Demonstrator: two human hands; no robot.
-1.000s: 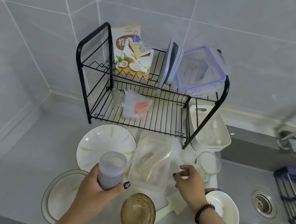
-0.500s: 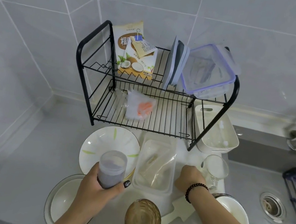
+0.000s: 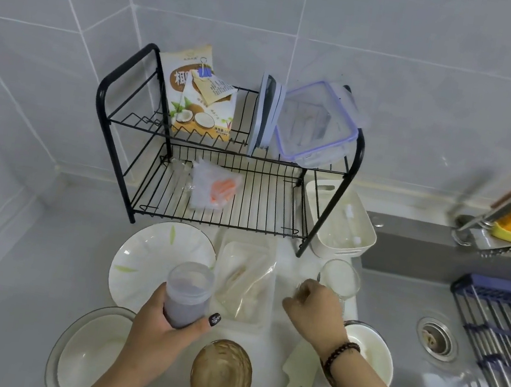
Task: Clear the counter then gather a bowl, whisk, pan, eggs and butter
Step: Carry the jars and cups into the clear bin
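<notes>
While the counter (image 3: 20, 256) was far from cleared, the clearing step looked barely begun, judging by how much crockery sat on it. At the far side stood the black wire dish rack (image 3: 224, 168), holding a coconut-print packet (image 3: 201, 94) and a clear lidded box (image 3: 316, 126) on top. Near it lay a white plate with green leaf marks (image 3: 150, 260), and nearer left a shallow white bowl (image 3: 84, 357); either that or the small white bowl (image 3: 373, 352) by the sink edge might have served for the task. A clear tub of bagged food (image 3: 246, 285) sat between the hands, an amber glass dish (image 3: 221, 377) nearer. No whisk, pan, eggs or butter showed anywhere, so the gathering seemed wholly ahead. The left hand (image 3: 158, 335) grasped a frosted jar of purple contents (image 3: 187, 296), lifted above the plate. The right hand (image 3: 315, 313) was curled beside a glass cup (image 3: 339, 278); whether it pinched anything I could not tell.
</notes>
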